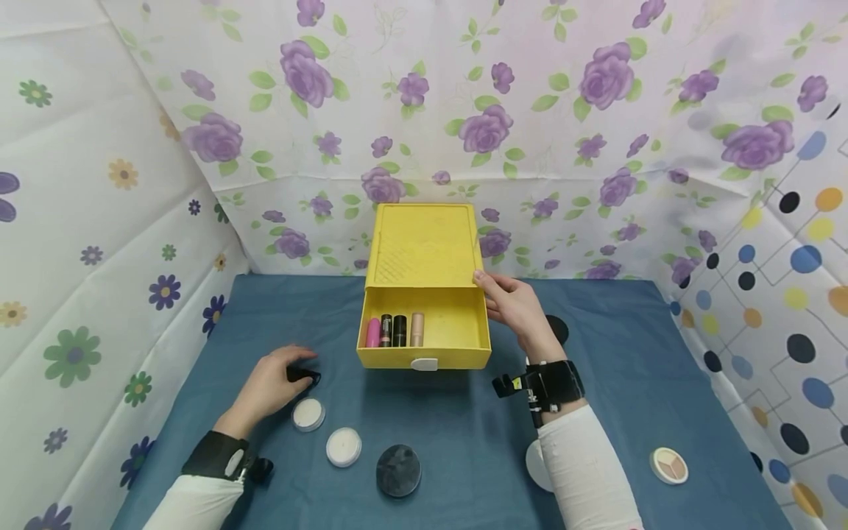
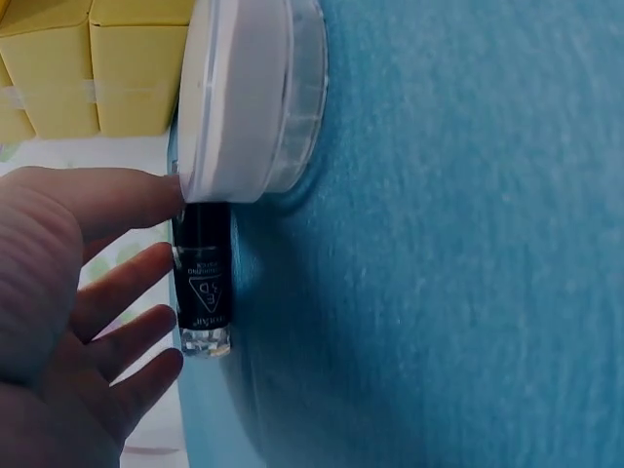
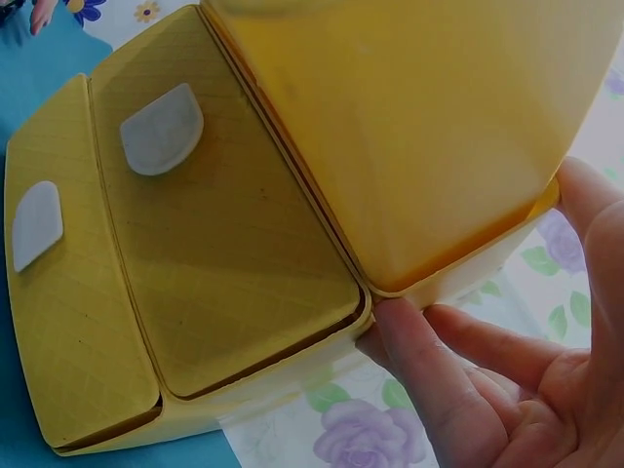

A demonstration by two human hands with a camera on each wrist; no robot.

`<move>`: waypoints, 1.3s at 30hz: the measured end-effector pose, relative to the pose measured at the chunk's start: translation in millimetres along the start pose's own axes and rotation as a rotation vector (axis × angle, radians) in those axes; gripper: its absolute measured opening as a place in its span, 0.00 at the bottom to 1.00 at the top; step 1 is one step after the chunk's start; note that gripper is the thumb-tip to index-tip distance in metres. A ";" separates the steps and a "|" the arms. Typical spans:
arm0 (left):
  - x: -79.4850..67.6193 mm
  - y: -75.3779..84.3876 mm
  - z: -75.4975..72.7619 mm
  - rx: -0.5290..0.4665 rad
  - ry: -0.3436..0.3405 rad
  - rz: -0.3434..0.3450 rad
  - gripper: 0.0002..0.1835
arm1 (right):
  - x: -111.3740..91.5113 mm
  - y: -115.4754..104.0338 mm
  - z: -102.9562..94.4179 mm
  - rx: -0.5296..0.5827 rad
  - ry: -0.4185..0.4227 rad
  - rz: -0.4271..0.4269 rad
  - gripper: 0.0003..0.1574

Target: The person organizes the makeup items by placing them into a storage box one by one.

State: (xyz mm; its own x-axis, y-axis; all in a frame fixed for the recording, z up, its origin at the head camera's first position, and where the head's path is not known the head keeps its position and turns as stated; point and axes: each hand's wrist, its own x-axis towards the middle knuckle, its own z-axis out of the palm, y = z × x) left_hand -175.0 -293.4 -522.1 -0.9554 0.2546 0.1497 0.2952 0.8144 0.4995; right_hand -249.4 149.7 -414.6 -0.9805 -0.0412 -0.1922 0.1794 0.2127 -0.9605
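Observation:
A yellow drawer box (image 1: 424, 246) stands at the back with its top drawer (image 1: 457, 324) pulled out. Along the drawer's left side stand a pink tube (image 1: 374, 333), two dark tubes (image 1: 400, 331) and a beige tube (image 1: 417, 329). My right hand (image 1: 513, 302) grips the box's right front corner, thumb up at the top edge and fingers against the side (image 3: 429, 366). My left hand (image 1: 274, 383) is over the cloth by a small black bottle with a clear end (image 2: 202, 278); its fingers are spread loosely, fingertips right at the bottle.
Two round white jars (image 1: 308, 414) (image 1: 344, 447) and a dark round compact (image 1: 399, 471) lie in front. A white disc (image 1: 538, 464) is partly under the right forearm. A dark round item (image 1: 559, 328) lies beyond the right wrist, and a three-colour palette (image 1: 669, 466) at right. Patterned cloth walls surround the table.

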 end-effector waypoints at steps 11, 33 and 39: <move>-6.1 -3.7 -1.7 0.087 -0.032 -0.052 0.12 | -0.5 -0.4 0.4 0.000 -0.001 0.005 0.60; -3.1 1.8 -1.0 0.087 -0.069 -0.179 0.12 | -2.5 0.4 1.7 0.013 -0.006 -0.019 0.59; -3.6 3.0 -1.2 0.087 -0.078 -0.205 0.15 | -2.5 1.1 1.7 0.016 -0.002 -0.023 0.59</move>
State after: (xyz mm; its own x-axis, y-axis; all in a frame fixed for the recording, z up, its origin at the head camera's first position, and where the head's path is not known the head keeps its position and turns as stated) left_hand -170.7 -292.5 -520.1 -0.9932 0.1157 -0.0150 0.0976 0.8944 0.4366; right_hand -246.7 148.4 -415.6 -0.9843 -0.0478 -0.1700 0.1577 0.1958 -0.9679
